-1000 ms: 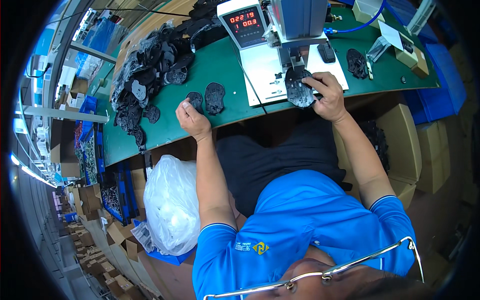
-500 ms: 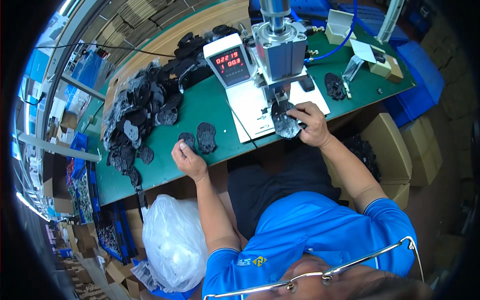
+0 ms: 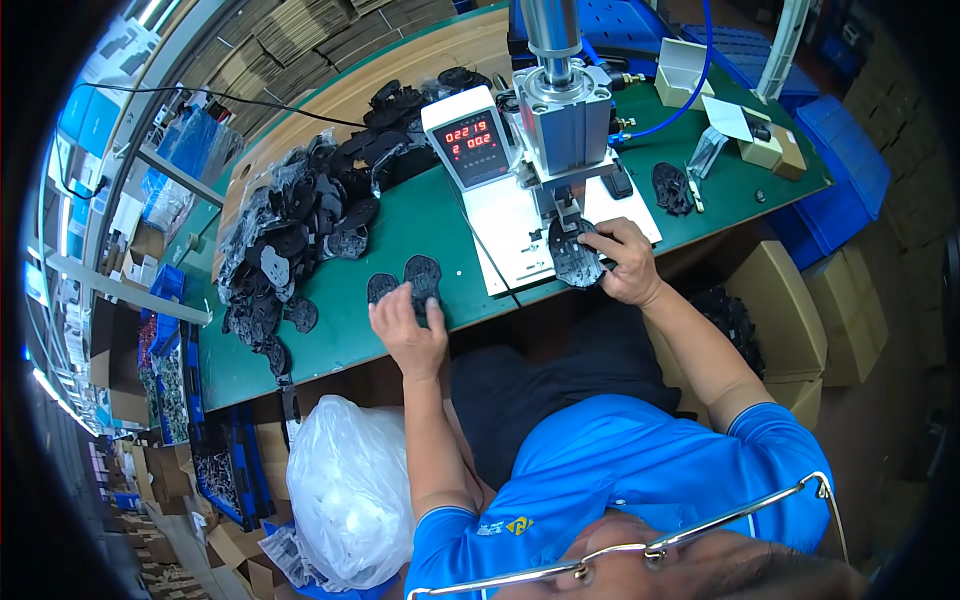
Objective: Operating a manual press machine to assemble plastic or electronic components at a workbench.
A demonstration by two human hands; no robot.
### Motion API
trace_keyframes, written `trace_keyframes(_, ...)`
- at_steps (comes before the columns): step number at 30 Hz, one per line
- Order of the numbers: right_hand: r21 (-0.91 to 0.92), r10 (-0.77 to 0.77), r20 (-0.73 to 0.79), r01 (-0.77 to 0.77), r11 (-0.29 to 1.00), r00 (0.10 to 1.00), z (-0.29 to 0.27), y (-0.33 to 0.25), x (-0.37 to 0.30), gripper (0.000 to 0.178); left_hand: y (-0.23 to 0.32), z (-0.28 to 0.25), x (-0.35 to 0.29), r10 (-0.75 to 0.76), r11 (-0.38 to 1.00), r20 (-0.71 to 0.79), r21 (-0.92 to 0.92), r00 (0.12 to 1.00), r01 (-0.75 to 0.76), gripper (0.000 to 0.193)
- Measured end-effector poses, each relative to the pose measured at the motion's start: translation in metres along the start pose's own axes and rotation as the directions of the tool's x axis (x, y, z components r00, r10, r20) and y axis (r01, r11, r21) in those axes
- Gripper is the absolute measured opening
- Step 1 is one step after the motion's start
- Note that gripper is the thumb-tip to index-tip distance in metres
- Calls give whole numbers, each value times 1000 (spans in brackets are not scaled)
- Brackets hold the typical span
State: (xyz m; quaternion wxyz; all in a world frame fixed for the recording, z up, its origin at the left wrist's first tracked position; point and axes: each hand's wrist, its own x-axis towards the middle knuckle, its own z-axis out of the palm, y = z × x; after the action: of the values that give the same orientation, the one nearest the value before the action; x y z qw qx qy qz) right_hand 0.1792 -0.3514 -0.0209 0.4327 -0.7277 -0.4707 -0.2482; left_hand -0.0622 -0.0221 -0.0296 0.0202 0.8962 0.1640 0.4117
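My right hand (image 3: 628,262) pinches the near edge of a black oval plastic plate (image 3: 577,262), whose far end lies under the head of a bench press (image 3: 565,130). The press stands on a white base plate (image 3: 515,255). My left hand (image 3: 410,335) is at the front of the green table, its fingers apart and holding nothing. Just beyond its fingers lie two similar black pieces, a smaller one (image 3: 381,286) and a longer one (image 3: 424,272). The thumb overlaps the longer piece's near end; whether it touches cannot be told.
A white counter box (image 3: 468,135) with red digits stands left of the press. A heap of black plastic pieces (image 3: 300,225) covers the table's left side. Another black piece (image 3: 672,188) and small open boxes (image 3: 682,72) lie right. Below are a bulging white bag (image 3: 350,490) and a carton (image 3: 775,300).
My left hand has moved right and its fingers have spread toward the longer black piece. My right hand still holds the plate at the press. The counter's lower red digits differ.
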Motion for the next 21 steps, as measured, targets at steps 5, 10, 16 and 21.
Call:
trace_keyframes(5, 23, -2, 14, 2, 1000, 1000, 5, -2, 0, 43, 11, -18, -35, 15, 988, 214, 146, 977, -47, 65)
trace_keyframes(10, 21, 8, -11, -7, 1000, 1000, 2, 0, -2, 48, 38, -29, -35, 76, 987, 251, 118, 965, -109, 65)
trace_keyframes(16, 28, -7, -24, 8, 1000, 1000, 4, -1, 1, 47, 41, -24, -38, 22, 999, 279, 32, 960, -32, 68)
trace_keyframes(21, 48, -15, -17, 16, 999, 1000, 8, -4, 2, 44, 26, -12, -50, 96, 995, 243, -18, 965, -94, 72)
